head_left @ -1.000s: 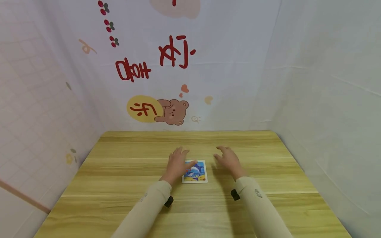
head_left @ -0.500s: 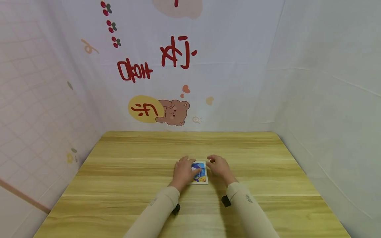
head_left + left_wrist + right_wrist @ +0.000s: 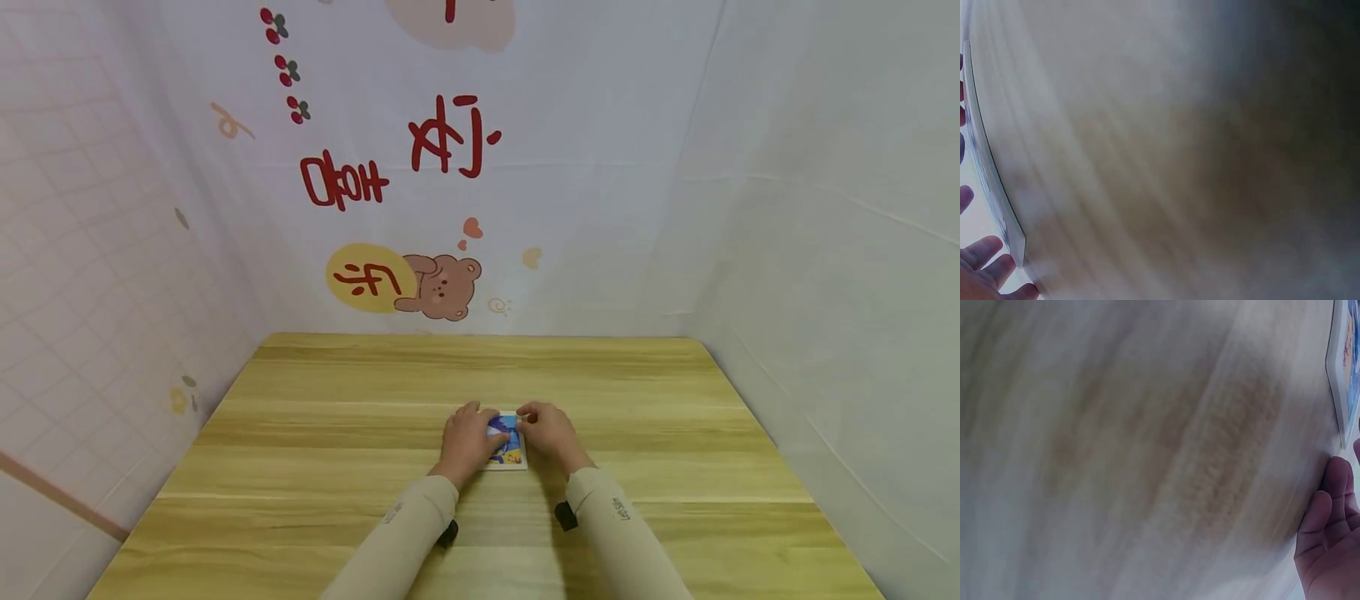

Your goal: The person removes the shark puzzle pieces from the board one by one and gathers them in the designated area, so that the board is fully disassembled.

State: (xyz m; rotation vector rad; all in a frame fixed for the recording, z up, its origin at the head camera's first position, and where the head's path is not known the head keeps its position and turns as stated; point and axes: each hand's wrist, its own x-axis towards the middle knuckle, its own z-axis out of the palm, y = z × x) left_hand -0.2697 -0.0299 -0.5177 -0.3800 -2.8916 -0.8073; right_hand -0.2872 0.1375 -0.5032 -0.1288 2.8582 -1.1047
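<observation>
A small square picture board (image 3: 512,457) with a white border and a blue sea-animal print lies flat on the table. My left hand (image 3: 465,443) covers its left part, the thumb lying across the picture. In the left wrist view, the left fingers (image 3: 999,269) reach the end of the board's pale edge (image 3: 992,178). At the far right corner my right hand (image 3: 551,435) has its thumb and index fingertips, the fingers loosely bent. The right wrist view shows its outer fingers (image 3: 1316,515) low over the table beside the board corner (image 3: 1337,378).
The wood-grain table (image 3: 337,467) extends around both hands. A white curtain (image 3: 585,167) printed with a bear, cherries and red characters hangs along its far edge, with more curtain (image 3: 840,317) on the right and left. Dark wrist cameras (image 3: 566,516) sit under the sleeves.
Both hands have come inward and nearer the person. The left hand has moved right over the board, and the right hand has moved left to its far right corner. The board has hardly shifted.
</observation>
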